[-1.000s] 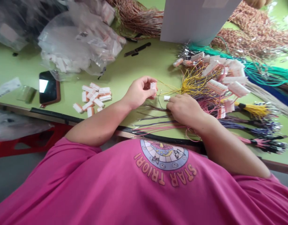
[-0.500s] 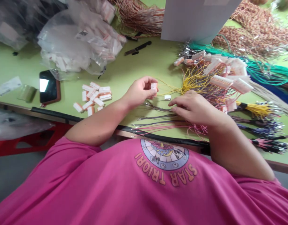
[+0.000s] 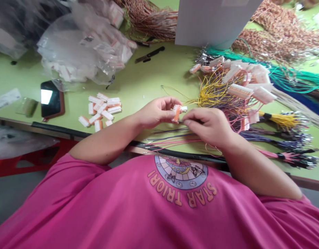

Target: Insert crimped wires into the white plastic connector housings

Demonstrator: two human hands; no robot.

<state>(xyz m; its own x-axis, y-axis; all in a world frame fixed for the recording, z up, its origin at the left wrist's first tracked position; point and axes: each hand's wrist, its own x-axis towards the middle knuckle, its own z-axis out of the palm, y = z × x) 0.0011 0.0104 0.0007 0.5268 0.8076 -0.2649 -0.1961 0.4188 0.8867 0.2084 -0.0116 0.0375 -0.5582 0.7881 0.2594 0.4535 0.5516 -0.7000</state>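
Green table [image 3: 149, 77] before you bears one phone [image 3: 52, 100] toward its near left, one knife [image 3: 156, 52] toward its far edge. Near the middle of the near edge, your left hand [image 3: 159, 110] pinches one connector [image 3: 177, 113], small, blocky, white with a ridged orange face. Your right hand [image 3: 209, 125] curls just beside it; whether its fingertips clamp anything, I cannot tell.

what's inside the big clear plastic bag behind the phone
Small white-and-orange plastic blocks show through the crumpled clear plastic bag; whatever lies deeper is covered by folds, glare and other blocks.
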